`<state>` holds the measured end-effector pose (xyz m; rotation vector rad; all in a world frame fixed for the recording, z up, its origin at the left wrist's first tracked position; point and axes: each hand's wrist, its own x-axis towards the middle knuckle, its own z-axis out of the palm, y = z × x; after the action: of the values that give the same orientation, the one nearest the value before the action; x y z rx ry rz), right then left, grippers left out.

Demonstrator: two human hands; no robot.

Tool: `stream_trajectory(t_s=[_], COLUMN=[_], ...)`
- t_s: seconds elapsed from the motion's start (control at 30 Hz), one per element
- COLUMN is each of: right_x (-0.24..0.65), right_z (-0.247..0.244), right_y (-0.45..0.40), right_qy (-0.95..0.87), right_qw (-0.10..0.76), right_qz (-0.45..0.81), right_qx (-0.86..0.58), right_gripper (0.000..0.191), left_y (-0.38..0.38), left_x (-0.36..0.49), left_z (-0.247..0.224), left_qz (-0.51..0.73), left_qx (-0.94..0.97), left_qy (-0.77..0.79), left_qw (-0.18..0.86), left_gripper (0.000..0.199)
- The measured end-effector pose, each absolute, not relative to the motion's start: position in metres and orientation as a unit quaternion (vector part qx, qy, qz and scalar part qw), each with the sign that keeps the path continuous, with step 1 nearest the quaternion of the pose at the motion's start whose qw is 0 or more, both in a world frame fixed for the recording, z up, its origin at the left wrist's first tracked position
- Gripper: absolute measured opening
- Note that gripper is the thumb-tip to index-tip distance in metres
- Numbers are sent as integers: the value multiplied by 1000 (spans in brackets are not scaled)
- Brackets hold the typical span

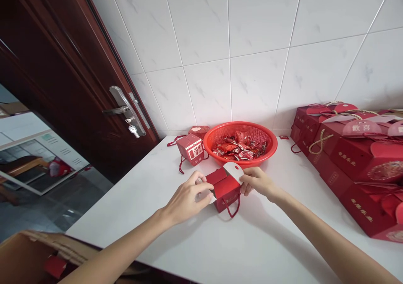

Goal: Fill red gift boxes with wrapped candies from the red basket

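Observation:
A small red paper gift box (226, 187) stands on the white table with its top flaps partly raised. A dark red cord handle (233, 210) hangs from its front. My left hand (194, 194) curls its fingers round the box's left side, at a pale flap there. At the right, my right hand (255, 181) pinches the rounded white inner side of another flap (233, 170). Just behind the box sits a red plastic basket (209, 143) with many small red-wrapped candies (242, 145). The box's inside is hidden from me.
Two small red boxes (192, 149) with cords stand left of the basket, by the tiled wall. Larger red gift boxes (346, 166) are stacked at the right. At the lower left is an open cardboard carton (34, 250). A dark wooden door (82, 66) stands at the left.

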<state>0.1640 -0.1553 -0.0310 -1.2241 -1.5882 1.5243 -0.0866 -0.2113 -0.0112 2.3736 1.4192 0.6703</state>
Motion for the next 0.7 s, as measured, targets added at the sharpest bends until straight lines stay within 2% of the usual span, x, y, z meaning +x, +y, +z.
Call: stream_trajectory(t_s=[0.1, 0.2, 0.33, 0.4, 0.5, 0.6, 0.7], right_x=[169, 169, 162, 156, 149, 143, 141], right_z=[-29, -29, -26, -25, -25, -27, -28], right_y=[-153, -156, -169, -177, -186, -190, -191], right_qy=[-603, -654, -747, -794, -868, -908, -906], right_qw=[280, 287, 356, 387, 380, 333, 295], right_qz=[594, 532, 271, 132, -9, -51, -44], right_qx=[-453, -455, -492, -450, -320, -250, -301], right_gripper=[13, 15, 15, 13, 28, 29, 24], left_y=[-209, -207, -206, -205, -204, -203, -204], left_x=[-88, -88, -87, -87, -87, -88, -89], left_z=[-11, -10, -8, -9, -13, -17, -19], left_qz=[224, 219, 214, 206, 205, 203, 188], left_qx=[823, 817, 832, 841, 848, 853, 852], left_qy=[512, 522, 490, 476, 465, 459, 467], left_qw=[101, 106, 145, 155, 152, 143, 146], left_gripper=[35, 41, 16, 17, 25, 33, 40])
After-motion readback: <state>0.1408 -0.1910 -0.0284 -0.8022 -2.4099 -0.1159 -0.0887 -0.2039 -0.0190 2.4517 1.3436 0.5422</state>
